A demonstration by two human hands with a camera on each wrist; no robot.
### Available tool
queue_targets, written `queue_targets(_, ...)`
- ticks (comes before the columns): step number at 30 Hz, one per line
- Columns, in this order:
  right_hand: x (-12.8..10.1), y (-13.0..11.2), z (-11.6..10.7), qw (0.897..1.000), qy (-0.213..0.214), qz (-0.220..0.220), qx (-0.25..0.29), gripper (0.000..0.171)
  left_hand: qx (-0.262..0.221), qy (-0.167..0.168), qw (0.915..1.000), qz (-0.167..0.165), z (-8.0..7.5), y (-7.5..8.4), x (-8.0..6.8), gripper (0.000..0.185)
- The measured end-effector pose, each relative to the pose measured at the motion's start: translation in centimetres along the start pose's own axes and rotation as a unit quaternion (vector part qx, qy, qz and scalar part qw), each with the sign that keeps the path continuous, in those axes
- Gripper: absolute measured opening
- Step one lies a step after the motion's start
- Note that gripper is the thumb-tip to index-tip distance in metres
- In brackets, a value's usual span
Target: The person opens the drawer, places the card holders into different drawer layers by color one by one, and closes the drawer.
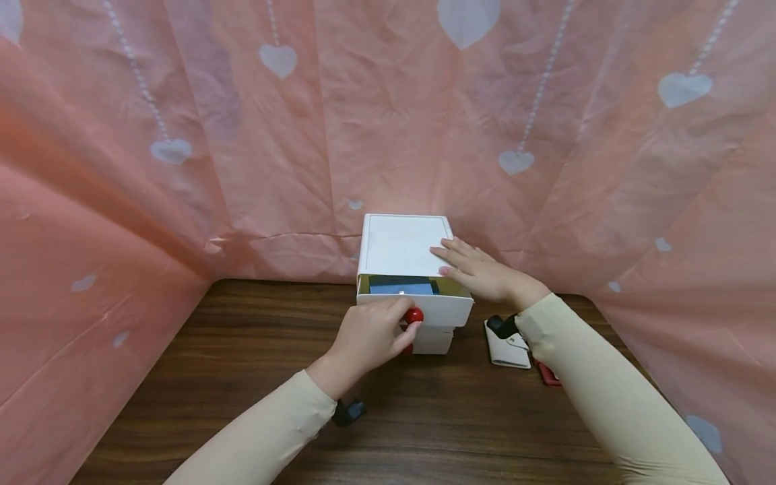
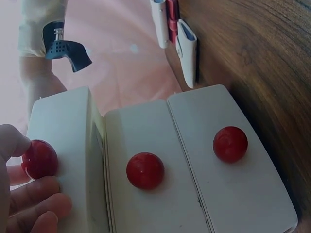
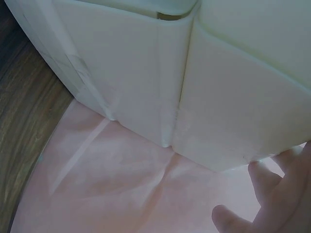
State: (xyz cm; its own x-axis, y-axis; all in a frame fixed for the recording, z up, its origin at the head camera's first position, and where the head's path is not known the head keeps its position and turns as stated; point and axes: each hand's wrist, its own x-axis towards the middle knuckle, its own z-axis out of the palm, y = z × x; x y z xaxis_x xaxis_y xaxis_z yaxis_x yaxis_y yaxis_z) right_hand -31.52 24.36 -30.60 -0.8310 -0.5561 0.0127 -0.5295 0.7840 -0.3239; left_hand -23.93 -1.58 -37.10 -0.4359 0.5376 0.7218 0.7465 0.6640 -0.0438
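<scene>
A small white drawer cabinet stands at the back of the table, its top drawer pulled partway out. Inside that drawer lies a flat blue item, mostly hidden. With thumb and fingers, my left hand pinches the round red knob on the drawer front. My right hand rests on the right edge of the cabinet's top, fingers extended. In the left wrist view, the two lower drawers, with a middle knob and a bottom knob, are closed.
To the right of the cabinet, a white snap wallet lies on the dark wooden table. A red wallet sits partly behind the right sleeve. A pink curtain with hearts hangs behind and along both sides.
</scene>
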Motion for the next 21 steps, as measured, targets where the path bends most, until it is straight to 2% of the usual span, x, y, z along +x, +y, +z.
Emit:
queue_targets(11,-0.1,0.0,-0.2,1.000,-0.001,-0.009,-0.013,0.063,-0.003,-0.029,0.9993,-0.021,0.5,-0.5,0.7,0.020)
queue_targets(21,0.0,0.0,-0.2,1.000,-0.003,-0.005,-0.019,0.063,0.000,0.000,0.9997,-0.025,1.4,-1.2,1.0,0.016)
